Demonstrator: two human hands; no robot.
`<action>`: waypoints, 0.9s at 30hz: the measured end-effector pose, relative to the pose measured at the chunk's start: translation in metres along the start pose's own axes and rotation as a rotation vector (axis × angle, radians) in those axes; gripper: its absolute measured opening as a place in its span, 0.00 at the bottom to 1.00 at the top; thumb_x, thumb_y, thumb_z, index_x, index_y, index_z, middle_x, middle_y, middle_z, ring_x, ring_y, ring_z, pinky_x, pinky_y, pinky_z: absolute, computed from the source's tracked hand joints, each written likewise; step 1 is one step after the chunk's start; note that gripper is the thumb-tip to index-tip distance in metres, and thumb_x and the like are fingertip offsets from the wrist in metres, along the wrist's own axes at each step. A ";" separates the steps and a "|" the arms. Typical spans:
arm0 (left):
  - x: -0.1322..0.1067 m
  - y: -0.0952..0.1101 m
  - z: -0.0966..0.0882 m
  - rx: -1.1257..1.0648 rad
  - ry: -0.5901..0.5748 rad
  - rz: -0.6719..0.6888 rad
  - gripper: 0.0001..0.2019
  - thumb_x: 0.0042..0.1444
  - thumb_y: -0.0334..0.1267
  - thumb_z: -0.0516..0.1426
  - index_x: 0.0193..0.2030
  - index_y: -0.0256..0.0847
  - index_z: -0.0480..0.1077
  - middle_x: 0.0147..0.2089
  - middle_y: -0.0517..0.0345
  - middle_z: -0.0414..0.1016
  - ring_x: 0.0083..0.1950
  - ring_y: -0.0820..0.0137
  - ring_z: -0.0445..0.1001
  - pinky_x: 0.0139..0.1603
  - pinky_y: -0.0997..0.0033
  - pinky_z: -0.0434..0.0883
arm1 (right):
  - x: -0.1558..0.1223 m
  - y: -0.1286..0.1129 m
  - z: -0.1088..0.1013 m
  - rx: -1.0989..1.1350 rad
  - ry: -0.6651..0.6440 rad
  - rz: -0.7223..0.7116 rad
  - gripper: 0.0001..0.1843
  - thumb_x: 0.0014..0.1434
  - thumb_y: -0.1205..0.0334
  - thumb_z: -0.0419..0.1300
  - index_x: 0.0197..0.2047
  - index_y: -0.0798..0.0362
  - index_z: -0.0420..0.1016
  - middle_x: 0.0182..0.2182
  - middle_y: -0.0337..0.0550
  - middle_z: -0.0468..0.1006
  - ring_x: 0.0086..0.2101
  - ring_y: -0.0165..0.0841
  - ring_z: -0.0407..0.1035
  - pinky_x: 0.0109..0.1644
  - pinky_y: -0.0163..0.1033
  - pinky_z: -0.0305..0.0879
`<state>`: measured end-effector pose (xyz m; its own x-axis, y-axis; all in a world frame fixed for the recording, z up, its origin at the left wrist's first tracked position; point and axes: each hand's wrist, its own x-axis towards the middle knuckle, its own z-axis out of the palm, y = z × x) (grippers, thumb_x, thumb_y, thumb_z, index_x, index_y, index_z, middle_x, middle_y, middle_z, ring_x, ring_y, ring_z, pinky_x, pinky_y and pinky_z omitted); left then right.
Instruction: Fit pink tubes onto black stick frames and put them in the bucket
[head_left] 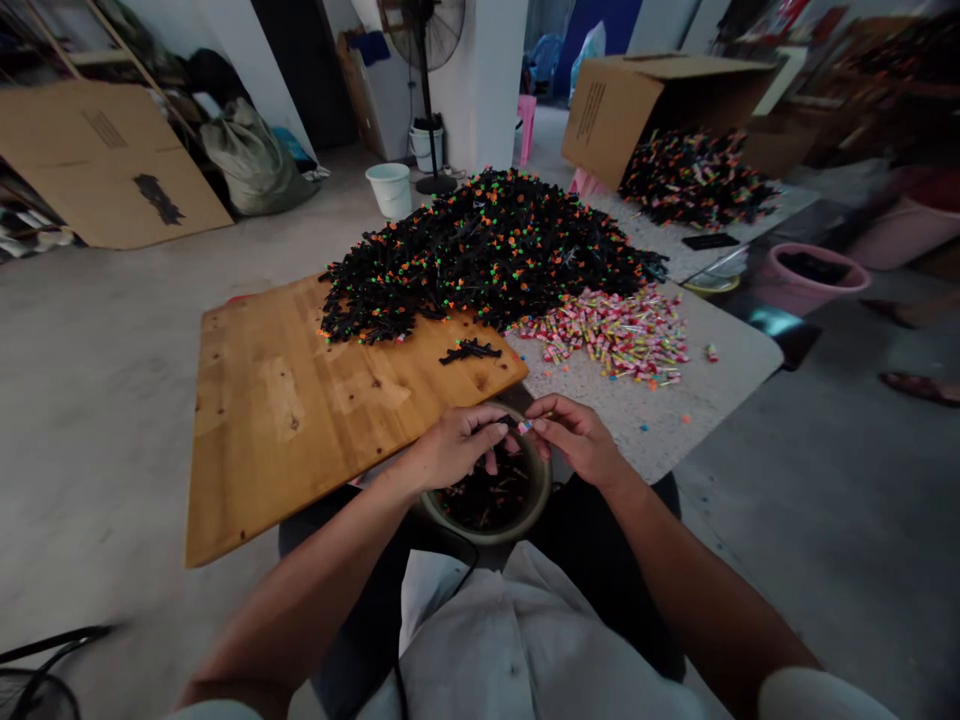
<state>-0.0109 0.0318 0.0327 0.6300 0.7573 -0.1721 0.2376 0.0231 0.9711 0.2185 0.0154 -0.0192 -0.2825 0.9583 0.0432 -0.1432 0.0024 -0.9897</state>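
My left hand [456,443] and my right hand [576,437] meet over a round bowl [541,495] in my lap. Both pinch one small piece [523,426] between their fingertips, a black part with a pink and white end. The bowl holds several dark pieces. In front lies a wooden board [300,410] with a large heap of black pieces with orange and green tips [487,250]. A small black cluster [469,351] lies loose on the board. To the right is a pile of pink and white pieces [611,330] on the stone table [720,370].
An open cardboard box [645,105] spills another dark heap [694,180] at the back right. A pink basin [810,275], a white bucket [390,188], a standing fan [424,40], a flat cardboard sheet [105,160] and a sack [251,160] stand around on the concrete floor.
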 end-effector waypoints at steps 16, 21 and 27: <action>0.001 -0.008 0.000 -0.416 -0.057 -0.251 0.14 0.62 0.46 0.61 0.47 0.36 0.76 0.42 0.51 0.83 0.23 0.79 0.72 0.17 0.80 0.52 | 0.016 -0.003 -0.001 0.265 -0.123 0.176 0.15 0.57 0.53 0.72 0.40 0.52 0.75 0.23 0.33 0.75 0.17 0.21 0.56 0.19 0.30 0.51; 0.004 -0.009 0.005 -0.432 0.024 -0.295 0.12 0.62 0.42 0.61 0.46 0.35 0.76 0.40 0.51 0.83 0.21 0.79 0.72 0.16 0.80 0.51 | 0.015 0.004 0.005 0.339 -0.085 0.200 0.16 0.54 0.52 0.73 0.39 0.51 0.75 0.23 0.32 0.75 0.16 0.21 0.55 0.18 0.29 0.50; 0.007 -0.010 0.011 -0.379 0.072 -0.356 0.10 0.63 0.39 0.58 0.44 0.35 0.76 0.41 0.50 0.84 0.21 0.78 0.73 0.15 0.80 0.52 | 0.012 0.013 0.000 0.198 -0.045 0.158 0.17 0.56 0.50 0.72 0.39 0.52 0.75 0.21 0.31 0.72 0.17 0.23 0.59 0.20 0.31 0.54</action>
<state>-0.0004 0.0294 0.0201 0.5036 0.7023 -0.5032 0.1352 0.5112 0.8488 0.2127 0.0271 -0.0316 -0.3576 0.9286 -0.0991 -0.2758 -0.2064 -0.9388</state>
